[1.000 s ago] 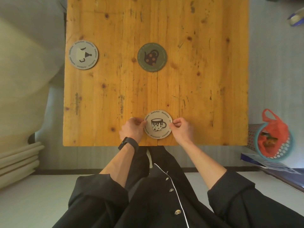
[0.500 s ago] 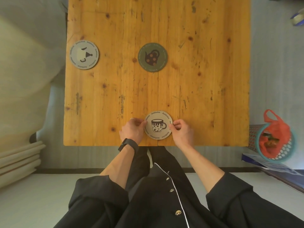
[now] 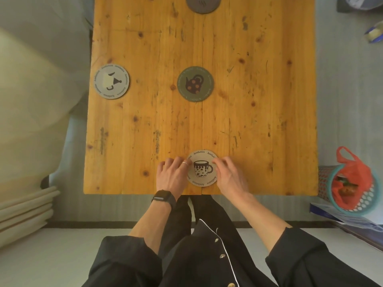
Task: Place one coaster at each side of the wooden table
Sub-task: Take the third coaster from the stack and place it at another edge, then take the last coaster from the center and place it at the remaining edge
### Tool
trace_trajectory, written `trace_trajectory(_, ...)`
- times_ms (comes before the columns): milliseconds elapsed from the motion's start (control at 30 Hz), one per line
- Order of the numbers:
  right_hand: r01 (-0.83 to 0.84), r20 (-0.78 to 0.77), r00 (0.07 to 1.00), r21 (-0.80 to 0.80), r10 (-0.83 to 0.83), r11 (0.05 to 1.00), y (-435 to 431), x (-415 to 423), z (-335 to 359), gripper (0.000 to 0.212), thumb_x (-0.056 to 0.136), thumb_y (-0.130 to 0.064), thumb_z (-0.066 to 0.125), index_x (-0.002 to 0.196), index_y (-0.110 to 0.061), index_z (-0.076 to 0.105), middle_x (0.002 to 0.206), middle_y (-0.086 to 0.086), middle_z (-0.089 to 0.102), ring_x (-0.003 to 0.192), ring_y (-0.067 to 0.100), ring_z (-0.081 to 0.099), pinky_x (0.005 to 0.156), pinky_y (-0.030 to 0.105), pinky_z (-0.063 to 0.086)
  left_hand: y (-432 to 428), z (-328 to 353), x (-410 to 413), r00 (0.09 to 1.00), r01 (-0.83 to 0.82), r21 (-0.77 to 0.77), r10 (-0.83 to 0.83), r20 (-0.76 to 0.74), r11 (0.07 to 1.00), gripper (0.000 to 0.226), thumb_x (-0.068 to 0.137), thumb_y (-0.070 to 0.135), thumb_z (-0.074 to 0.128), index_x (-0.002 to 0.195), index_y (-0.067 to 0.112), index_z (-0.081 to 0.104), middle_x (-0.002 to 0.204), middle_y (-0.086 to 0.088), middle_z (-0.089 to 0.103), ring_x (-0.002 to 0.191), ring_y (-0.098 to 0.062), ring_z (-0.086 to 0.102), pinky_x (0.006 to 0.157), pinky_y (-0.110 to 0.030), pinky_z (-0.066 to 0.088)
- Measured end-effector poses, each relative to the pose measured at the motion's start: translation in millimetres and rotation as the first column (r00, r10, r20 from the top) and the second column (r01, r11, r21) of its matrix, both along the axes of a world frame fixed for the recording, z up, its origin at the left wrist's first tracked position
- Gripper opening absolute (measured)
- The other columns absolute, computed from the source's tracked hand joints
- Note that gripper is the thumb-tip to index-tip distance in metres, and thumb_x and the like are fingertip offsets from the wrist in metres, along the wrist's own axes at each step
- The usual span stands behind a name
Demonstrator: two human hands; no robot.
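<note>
Pale floor around a worn wooden table [image 3: 259,125], seen from above, dark sleeves at the bottom of view

Nearest, at the near edge, mug coaster [image 3: 202,168] flat on the wood, close to the middle of that side. Left hand [image 3: 173,175], watch on its wrist, fingertips touching the coaster's left rim, fingers loosely curled and not clamped. Right hand [image 3: 229,176] on the right rim, fingers spread and resting partly over the print, likewise not pinching. Looks like a final nudge to square it up, or a release; hard to say which

Further out, teapot coaster [image 3: 195,83] in the middle of the table, at no edge. Level with it, pale coaster [image 3: 111,81] close to the left edge. Farthest, dark coaster [image 3: 200,4] at the far edge, cut off by the top of view

So, judging by the layout: near, left and far sides served, right side bare. Left to do, most likely: teapot coaster across to the right edge

Off the table, to the right, a basket [image 3: 350,189] with a red bag, on the floor
</note>
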State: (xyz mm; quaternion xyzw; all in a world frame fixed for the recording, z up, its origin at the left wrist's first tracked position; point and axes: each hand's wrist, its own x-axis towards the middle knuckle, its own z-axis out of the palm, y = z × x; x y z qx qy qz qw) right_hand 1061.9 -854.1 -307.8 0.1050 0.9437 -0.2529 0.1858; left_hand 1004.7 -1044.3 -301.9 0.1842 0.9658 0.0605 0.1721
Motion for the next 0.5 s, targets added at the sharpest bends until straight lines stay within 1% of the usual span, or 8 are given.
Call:
trace_trajectory(67,-0.034,0.045,0.998,0.032,0.033,0.999,0,-6,2,0.035,0.097,-0.01,0.058,0.131,-0.016,0.054,0.117,0.003,0.055,0.073,0.009,0.054,0.058,0.019,0.045,-3,3,-7,0.996,0.085,-0.012,-0.085,0.004,0.996,0.033,0.079,0.014,0.066,0.11,0.026,0.068,0.1,0.004,0.068,0.091,-0.029,0.059,0.08,-0.042,0.044)
trace_trajectory(100,-0.044,0.076,0.996,0.035,0.041,0.998,1,-12,4,0.035,0.096,-0.01,0.059,0.13,-0.016,0.055,0.116,0.002,0.056,0.074,0.009,0.055,0.06,0.021,0.049,-3,4,-13,0.992,0.124,-0.01,-0.124,0.022,0.992,0.031,0.082,0.017,0.063,0.111,0.027,0.067,0.101,0.005,0.068,0.092,-0.028,0.059,0.082,-0.042,0.042)
trace_trajectory(167,-0.068,0.154,0.986,0.031,0.062,0.997,5,-30,7,0.025,0.095,-0.016,0.059,0.12,-0.019,0.058,0.111,-0.002,0.057,0.074,0.009,0.057,0.064,0.026,0.056,-1,6,-32,0.981,0.183,0.009,-0.183,0.07,0.983,0.031,0.085,0.025,0.055,0.115,0.028,0.065,0.104,0.005,0.069,0.096,-0.027,0.058,0.087,-0.042,0.04)
trace_trajectory(200,-0.082,0.204,0.976,0.025,0.075,0.996,8,-42,9,0.017,0.096,-0.021,0.058,0.113,-0.021,0.06,0.108,-0.004,0.057,0.073,0.007,0.057,0.064,0.026,0.056,1,7,-44,0.979,0.178,0.025,-0.179,0.096,0.984,0.033,0.086,0.03,0.051,0.118,0.028,0.062,0.106,0.005,0.068,0.098,-0.027,0.058,0.088,-0.042,0.039)
trace_trajectory(267,-0.09,0.305,0.948,-0.022,0.092,0.996,16,-71,12,0.012,0.097,-0.031,0.057,0.107,-0.025,0.062,0.106,-0.007,0.058,0.071,0.004,0.057,0.061,0.021,0.052,5,9,-72,0.987,0.069,0.073,-0.078,0.139,0.995,0.038,0.088,0.041,0.044,0.122,0.028,0.055,0.11,0.003,0.066,0.101,-0.026,0.058,0.088,-0.041,0.04)
trace_trajectory(333,-0.048,0.351,0.933,-0.086,0.076,0.995,22,-103,15,0.02,0.098,-0.036,0.057,0.115,-0.026,0.062,0.111,-0.007,0.06,0.082,0.006,0.06,0.064,0.018,0.048,7,6,-100,0.988,-0.062,0.106,0.046,0.151,0.992,0.045,0.088,0.045,0.042,0.129,0.029,0.046,0.121,0.0,0.06,0.108,-0.026,0.055,0.091,-0.042,0.041)
trace_trajectory(433,0.075,0.286,0.957,-0.1,-0.043,0.992,27,-152,17,0.035,0.098,-0.039,0.057,0.129,-0.023,0.057,0.124,-0.006,0.061,0.104,0.012,0.06,0.083,0.027,0.05,10,-3,-141,0.979,-0.183,0.119,0.17,0.115,0.976,0.06,0.087,0.045,0.05,0.143,0.031,0.031,0.144,-0.002,0.044,0.124,-0.026,0.047,0.098,-0.042,0.042)
trace_trajectory(500,0.185,0.233,0.959,-0.087,-0.16,0.979,27,-180,14,0.045,0.098,-0.042,0.058,0.135,-0.019,0.052,0.131,-0.001,0.059,0.112,0.017,0.059,0.092,0.032,0.05,13,-12,-165,0.972,-0.222,0.126,0.208,0.113,0.967,0.07,0.087,0.049,0.049,0.148,0.035,0.019,0.157,-0.002,0.028,0.139,-0.027,0.034,0.109,-0.046,0.035)
